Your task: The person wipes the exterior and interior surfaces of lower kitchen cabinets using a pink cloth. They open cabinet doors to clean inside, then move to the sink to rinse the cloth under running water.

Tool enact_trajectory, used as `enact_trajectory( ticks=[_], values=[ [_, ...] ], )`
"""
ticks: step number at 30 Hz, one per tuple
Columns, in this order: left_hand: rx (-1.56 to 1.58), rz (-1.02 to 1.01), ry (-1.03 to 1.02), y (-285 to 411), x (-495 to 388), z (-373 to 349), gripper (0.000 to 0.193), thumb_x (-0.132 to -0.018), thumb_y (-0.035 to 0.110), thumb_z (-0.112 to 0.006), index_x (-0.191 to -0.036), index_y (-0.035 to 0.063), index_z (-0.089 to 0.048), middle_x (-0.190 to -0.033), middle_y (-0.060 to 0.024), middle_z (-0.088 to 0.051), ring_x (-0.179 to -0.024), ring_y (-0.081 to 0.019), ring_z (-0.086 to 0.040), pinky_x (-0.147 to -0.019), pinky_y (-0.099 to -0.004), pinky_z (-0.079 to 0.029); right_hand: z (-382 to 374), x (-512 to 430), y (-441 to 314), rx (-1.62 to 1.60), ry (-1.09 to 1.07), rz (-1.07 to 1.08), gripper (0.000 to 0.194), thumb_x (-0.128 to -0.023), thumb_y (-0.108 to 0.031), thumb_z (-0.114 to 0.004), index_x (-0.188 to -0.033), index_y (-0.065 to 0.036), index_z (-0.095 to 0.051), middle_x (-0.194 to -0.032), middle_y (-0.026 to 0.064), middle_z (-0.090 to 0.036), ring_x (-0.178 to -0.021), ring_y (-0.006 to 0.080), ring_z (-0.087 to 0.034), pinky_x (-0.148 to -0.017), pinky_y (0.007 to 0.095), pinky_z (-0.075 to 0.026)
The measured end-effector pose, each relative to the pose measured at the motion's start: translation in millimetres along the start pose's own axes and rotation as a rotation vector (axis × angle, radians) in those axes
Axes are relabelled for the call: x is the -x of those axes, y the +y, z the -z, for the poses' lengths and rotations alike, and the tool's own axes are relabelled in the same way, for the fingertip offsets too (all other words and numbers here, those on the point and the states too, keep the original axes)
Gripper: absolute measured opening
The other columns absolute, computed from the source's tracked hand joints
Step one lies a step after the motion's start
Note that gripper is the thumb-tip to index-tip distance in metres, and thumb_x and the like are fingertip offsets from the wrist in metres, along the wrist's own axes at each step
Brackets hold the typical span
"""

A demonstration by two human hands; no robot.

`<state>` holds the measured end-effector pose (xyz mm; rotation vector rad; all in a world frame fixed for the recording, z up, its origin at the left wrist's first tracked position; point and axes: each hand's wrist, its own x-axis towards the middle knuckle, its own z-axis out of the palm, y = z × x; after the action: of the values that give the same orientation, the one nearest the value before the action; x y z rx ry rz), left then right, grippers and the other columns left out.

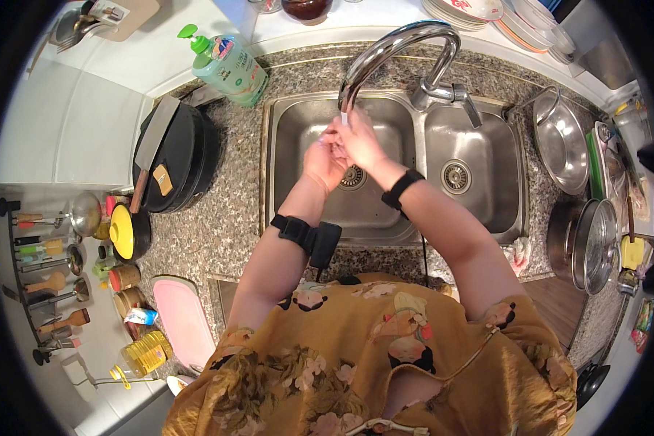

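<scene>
Both hands are together under the spout of a chrome faucet [400, 41], over the left basin of a steel double sink [305, 218]. My left hand [327, 161] is partly curled, its fingers against my other hand. My right hand [358, 139] lies across those fingers, right at the spout's outlet, where what looks like a short stream of water shows. No object is visible in either hand, though the overlapping fingers hide the palms. The faucet's lever [471, 111] stands behind the divider between the basins. A drain strainer [455, 176] sits in the right basin.
On the left are a green soap pump bottle [231, 71], a cleaver [157, 133] on a black pan [196, 158], a pink cutting board [182, 321] and an oil bottle [144, 354]. A steel bowl [561, 144] and a glass-lidded pot [567, 240] stand right; stacked plates [463, 11] behind.
</scene>
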<state>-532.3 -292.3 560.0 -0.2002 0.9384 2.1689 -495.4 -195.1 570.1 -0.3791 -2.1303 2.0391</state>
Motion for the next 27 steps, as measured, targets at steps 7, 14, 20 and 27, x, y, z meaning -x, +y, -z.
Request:
enact_trajectory(
  ticks=[7,14,20,27],
  values=[
    [0.150,0.080,0.032,-12,-1,7,0.037,-0.103,0.036,-0.035,-0.122,0.0097,-0.054,-0.108,-0.0079,-0.064,-0.109,-0.0251,-0.059,-0.100,-0.0473,-0.046,0,4,-19,0.471,0.088,0.380,0.045,-0.093,-0.019,-0.054,-0.135,-0.007,-0.048,-0.135,0.0226,-0.049,-0.126,0.0390,-0.047,-0.105,0.0413,-0.039],
    [0.155,-0.047,0.171,-8,23,-3,0.056,-0.099,0.050,-0.038,-0.143,0.0154,-0.042,-0.142,-0.0099,-0.047,-0.134,-0.0277,-0.042,-0.106,-0.0506,-0.038,-5,24,-12,0.603,-0.120,0.266,0.055,-0.095,-0.021,-0.048,-0.146,-0.003,-0.036,-0.150,0.0242,-0.033,-0.144,0.0393,-0.023,-0.116,0.0473,-0.019],
    [0.005,0.006,0.120,-21,47,1,0.037,-0.101,0.015,-0.040,-0.136,0.0062,-0.046,-0.125,-0.0081,-0.058,-0.111,-0.0212,-0.060,-0.096,-0.0396,-0.050,-11,26,6,0.456,0.246,0.201,0.062,-0.097,-0.029,-0.052,-0.147,-0.001,-0.029,-0.150,0.0261,-0.034,-0.141,0.0389,-0.031,-0.113,0.0434,-0.029],
    [0.249,-0.173,0.311,23,47,37,0.030,-0.103,0.026,-0.044,-0.121,0.0042,-0.056,-0.120,-0.0082,-0.063,-0.111,-0.0245,-0.060,-0.098,-0.0405,-0.049,-27,61,41,-0.182,-0.271,-0.208,0.056,-0.091,-0.021,-0.068,-0.139,-0.007,-0.044,-0.122,0.0110,-0.057,-0.100,0.0177,-0.061,-0.081,0.0318,-0.052]
  ],
)
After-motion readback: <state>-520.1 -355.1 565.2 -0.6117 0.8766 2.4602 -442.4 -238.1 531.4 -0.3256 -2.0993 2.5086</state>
